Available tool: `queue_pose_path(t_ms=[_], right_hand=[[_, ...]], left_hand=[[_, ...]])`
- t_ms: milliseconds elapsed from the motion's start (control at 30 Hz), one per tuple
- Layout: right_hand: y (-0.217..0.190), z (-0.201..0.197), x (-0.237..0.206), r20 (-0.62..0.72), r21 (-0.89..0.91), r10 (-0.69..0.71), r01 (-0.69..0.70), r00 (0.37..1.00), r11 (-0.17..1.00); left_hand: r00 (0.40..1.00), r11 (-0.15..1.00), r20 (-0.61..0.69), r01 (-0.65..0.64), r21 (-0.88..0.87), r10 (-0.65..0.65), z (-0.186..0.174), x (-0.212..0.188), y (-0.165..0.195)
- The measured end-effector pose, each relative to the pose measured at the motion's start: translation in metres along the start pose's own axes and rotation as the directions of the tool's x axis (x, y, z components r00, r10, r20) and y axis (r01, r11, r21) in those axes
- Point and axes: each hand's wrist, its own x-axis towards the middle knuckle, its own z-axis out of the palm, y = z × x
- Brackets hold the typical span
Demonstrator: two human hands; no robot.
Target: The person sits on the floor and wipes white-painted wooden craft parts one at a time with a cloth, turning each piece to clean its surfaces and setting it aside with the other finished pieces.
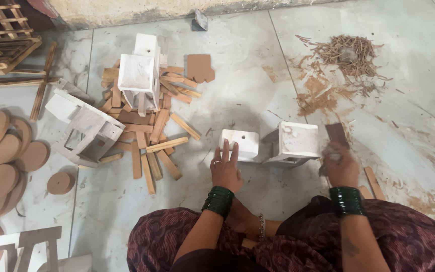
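A white-painted wooden stand (pixel 278 143) lies on its side on the floor tiles in front of my knees. My left hand (pixel 225 168) rests flat on its left block, fingers spread. My right hand (pixel 339 163) is closed around a brown sheet of sandpaper (pixel 336 134), held against the right end of the stand. Both wrists wear dark green bangles.
A heap of short wooden slats (pixel 152 136) lies to the left with two more white stands (pixel 139 75) (pixel 84 128) on and beside it. Round wooden discs (pixel 1 151) sit at far left. Wood shavings (pixel 346 55) are scattered at upper right. A wooden crate (pixel 1 30) stands top left.
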Motion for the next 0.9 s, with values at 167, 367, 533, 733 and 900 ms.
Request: queue_pose_path(t_ms=[167, 367, 533, 733, 900], right_hand=[[-0.058, -0.001, -0.016, 0.060, 0.156, -0.202, 0.191, 0.977, 0.969], [-0.085, 0.066, -0.002, 0.261, -0.367, -0.614, 0.665, 0.745, 0.650], [-0.073, 0.068, 0.022, 0.243, -0.459, -0.484, 0.539, 0.841, 0.706], [-0.053, 0.070, 0.051, 0.152, -0.436, -0.470, 0.486, 0.870, 0.758], [-0.034, 0.059, 0.071, 0.056, -0.505, -0.331, 0.312, 0.942, 0.805]], left_hand=[[0.997, 0.998, 0.065, 0.050, -0.026, -0.048, -0.002, 0.003, 0.003], [0.990, 0.997, 0.133, 0.041, 0.068, -0.050, -0.016, 0.000, 0.005], [0.992, 0.987, 0.119, 0.011, 0.160, -0.030, -0.014, -0.001, 0.010], [0.990, 0.995, 0.142, 0.005, 0.105, -0.020, -0.009, -0.001, 0.009], [0.995, 0.994, 0.103, -0.013, 0.106, 0.003, -0.006, -0.001, 0.010]])
